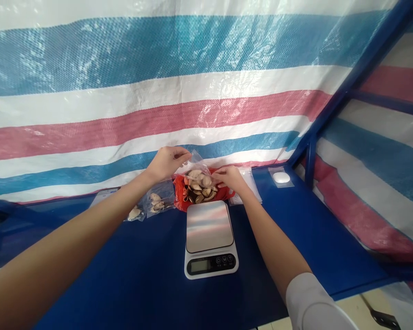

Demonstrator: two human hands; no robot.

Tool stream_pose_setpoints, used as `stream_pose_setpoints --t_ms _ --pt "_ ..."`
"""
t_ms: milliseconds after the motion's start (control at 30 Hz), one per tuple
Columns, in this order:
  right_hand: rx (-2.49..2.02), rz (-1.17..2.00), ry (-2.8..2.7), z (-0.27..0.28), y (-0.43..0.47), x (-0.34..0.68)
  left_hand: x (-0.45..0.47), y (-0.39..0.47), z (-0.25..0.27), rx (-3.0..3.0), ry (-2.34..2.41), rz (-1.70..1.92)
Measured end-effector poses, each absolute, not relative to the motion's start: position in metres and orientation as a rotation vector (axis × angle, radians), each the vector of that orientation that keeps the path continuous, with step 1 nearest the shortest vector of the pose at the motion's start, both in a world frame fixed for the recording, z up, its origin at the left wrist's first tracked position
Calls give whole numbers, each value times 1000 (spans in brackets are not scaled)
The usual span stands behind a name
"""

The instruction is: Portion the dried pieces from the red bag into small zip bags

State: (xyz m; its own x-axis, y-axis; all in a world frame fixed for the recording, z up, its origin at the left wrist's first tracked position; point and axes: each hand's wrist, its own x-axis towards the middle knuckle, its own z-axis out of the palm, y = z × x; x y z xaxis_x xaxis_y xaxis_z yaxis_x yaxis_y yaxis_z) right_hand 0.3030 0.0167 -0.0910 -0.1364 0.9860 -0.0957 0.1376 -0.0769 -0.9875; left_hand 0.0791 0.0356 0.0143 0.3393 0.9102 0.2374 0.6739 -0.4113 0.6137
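Observation:
My left hand (168,161) pinches the upper left edge of a clear plastic bag (197,160). My right hand (230,178) has its fingers closed at the bag's right side. Dried mushroom pieces (206,192) lie in and below the clear bag; which are inside is hard to tell. Under them spreads a red plastic bag (181,195). Just in front stands a white kitchen scale (211,233) with a bare, shiny plate; I cannot read its display.
Two clear bags with mushroom pieces, one of them a small bag (157,204), lie left of the red bag. Flat clear bags (249,183) sit to the right, and a white rounded object (281,178) farther right. Striped sheeting (124,119) hangs behind the blue table (141,266).

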Motion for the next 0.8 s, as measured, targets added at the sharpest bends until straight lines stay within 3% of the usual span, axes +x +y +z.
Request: stream_pose_setpoints --t_ms 433,600,800 --pt "-1432 1105 -1544 -101 20 305 74 26 7 2195 1464 742" --pt "-1398 1131 -1507 -99 20 305 65 24 8 2217 1503 616" --pt "-1335 1217 -1452 -91 18 309 70 23 12 2153 1434 747"
